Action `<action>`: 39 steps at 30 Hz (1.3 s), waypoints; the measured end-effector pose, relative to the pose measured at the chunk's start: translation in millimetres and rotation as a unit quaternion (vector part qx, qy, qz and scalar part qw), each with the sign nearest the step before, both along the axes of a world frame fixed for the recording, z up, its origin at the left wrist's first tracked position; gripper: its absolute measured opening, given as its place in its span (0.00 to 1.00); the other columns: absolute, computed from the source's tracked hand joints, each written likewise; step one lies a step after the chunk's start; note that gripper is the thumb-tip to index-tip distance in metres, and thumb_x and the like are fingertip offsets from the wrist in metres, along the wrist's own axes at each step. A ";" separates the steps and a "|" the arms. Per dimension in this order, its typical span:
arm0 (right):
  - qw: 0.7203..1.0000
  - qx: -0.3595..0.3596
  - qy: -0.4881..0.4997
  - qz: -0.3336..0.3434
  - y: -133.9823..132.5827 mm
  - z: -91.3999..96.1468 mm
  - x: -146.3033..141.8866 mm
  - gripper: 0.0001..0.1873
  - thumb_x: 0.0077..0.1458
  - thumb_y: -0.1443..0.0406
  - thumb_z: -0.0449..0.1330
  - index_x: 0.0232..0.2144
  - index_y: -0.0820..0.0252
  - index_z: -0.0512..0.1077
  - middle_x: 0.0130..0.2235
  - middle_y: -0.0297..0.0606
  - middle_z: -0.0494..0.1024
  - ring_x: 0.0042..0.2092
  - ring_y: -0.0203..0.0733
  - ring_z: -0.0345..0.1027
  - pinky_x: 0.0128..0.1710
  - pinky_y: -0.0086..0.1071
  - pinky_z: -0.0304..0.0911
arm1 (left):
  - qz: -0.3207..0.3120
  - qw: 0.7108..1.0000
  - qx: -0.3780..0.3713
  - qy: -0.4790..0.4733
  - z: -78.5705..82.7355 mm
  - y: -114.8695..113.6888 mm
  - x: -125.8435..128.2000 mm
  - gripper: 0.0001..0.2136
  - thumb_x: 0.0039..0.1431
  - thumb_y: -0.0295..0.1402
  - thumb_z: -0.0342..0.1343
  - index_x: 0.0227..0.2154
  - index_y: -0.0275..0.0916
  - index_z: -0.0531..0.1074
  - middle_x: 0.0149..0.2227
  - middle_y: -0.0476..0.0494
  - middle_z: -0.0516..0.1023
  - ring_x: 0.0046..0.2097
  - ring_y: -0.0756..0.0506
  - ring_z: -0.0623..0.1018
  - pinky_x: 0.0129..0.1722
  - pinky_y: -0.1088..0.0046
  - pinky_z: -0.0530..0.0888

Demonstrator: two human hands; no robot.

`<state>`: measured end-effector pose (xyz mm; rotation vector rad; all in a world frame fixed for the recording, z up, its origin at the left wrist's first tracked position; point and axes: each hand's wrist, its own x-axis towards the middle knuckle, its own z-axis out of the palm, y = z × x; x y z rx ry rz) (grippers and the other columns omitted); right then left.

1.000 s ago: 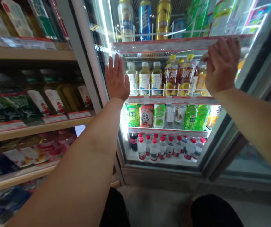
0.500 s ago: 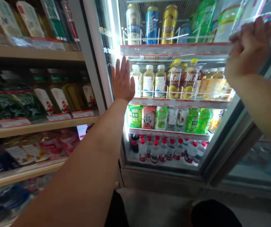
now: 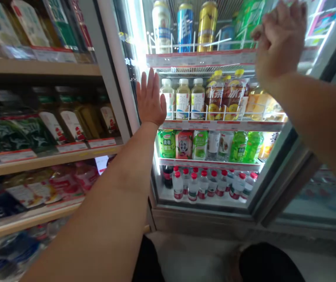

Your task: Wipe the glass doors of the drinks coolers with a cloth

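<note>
My left hand [image 3: 150, 102] is open, fingers straight and together, its palm pressed on the left inner edge of a lit drinks fridge [image 3: 203, 213], beside pale tea bottles [image 3: 182, 98]. My right hand [image 3: 279, 43] is raised in front of the top shelf rail [image 3: 203, 58], near tall cans [image 3: 185, 25] and green packs [image 3: 248, 19]. Its fingers are curled and seen from the back. Whatever lies inside them is hidden.
The fridge's glass door [image 3: 291, 172] stands open at the right. Lower shelves hold green bottles [image 3: 238, 147] and red-capped water bottles [image 3: 203, 184]. Wooden shelving [image 3: 38, 158] with snack packets fills the left. My dark-clothed knees [image 3: 268, 262] are at the bottom.
My right hand rose from the second shelf's edge, swung right toward the door, then came back left and higher in front of the top shelf. My left hand stayed pressed in place.
</note>
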<state>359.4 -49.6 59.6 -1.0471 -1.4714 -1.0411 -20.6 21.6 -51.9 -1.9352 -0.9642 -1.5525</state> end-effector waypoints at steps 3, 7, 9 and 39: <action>1.000 -0.022 0.002 0.008 -6.2 -17.0 -28.1 0.28 0.72 0.61 0.51 0.70 0.58 0.70 0.75 0.40 0.60 0.78 0.59 0.44 0.78 0.64 0.34 | -0.004 1.000 -0.010 0.006 0.8 -2.0 0.7 0.39 0.72 0.56 0.36 0.77 0.37 0.52 0.79 0.60 0.42 0.79 0.52 0.29 0.79 0.63 0.26; 0.996 -0.050 -0.047 0.061 -13.8 -66.6 -53.4 0.24 0.75 0.53 0.46 0.64 0.35 0.73 0.72 0.24 0.66 0.77 0.48 0.49 0.78 0.59 0.40 | -0.022 1.000 -0.013 0.007 1.6 2.0 0.0 0.40 0.69 0.58 0.36 0.77 0.40 0.49 0.78 0.64 0.42 0.76 0.57 0.21 0.78 0.66 0.23; 0.995 -0.056 -0.053 0.057 -12.5 -65.4 -56.7 0.23 0.74 0.52 0.46 0.63 0.34 0.74 0.71 0.22 0.67 0.77 0.48 0.50 0.78 0.59 0.42 | -0.008 1.000 -0.014 0.010 1.7 4.5 -0.6 0.41 0.69 0.59 0.36 0.77 0.41 0.50 0.78 0.65 0.43 0.74 0.58 0.18 0.77 0.68 0.22; 0.990 -0.052 -0.088 0.098 10.5 -31.0 -157.7 0.27 0.74 0.55 0.43 0.65 0.45 0.73 0.73 0.23 0.63 0.77 0.51 0.49 0.78 0.57 0.45 | -0.051 0.999 0.002 0.008 -1.3 17.1 -6.9 0.37 0.71 0.59 0.39 0.78 0.50 0.52 0.78 0.67 0.43 0.78 0.51 0.26 0.79 0.64 0.25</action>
